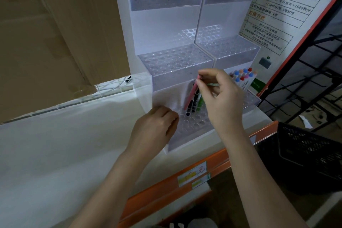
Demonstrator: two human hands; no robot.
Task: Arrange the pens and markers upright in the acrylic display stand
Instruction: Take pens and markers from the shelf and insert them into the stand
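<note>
We pinch a pink pen (192,92) in our right hand (220,96), tilted over the acrylic stand (166,65), while our left hand (155,126), loosely curled and holding nothing, rests at its bottom tier.

Two bare forearms in view, entering from the near edge. No sleeves visible on either arm up to the frame edge. Left hand (154,126) bare: no glove, ring, watch or band seen on the wrist. Right hand (220,98) likewise bare: no glove, wrist uncovered, fingers unadorned. Nails short where visible on the right hand; left-hand nails not discernible. No markings, tape or bandage on either forearm. Upper arms and clothing out of frame; nothing further determinable.
</note>
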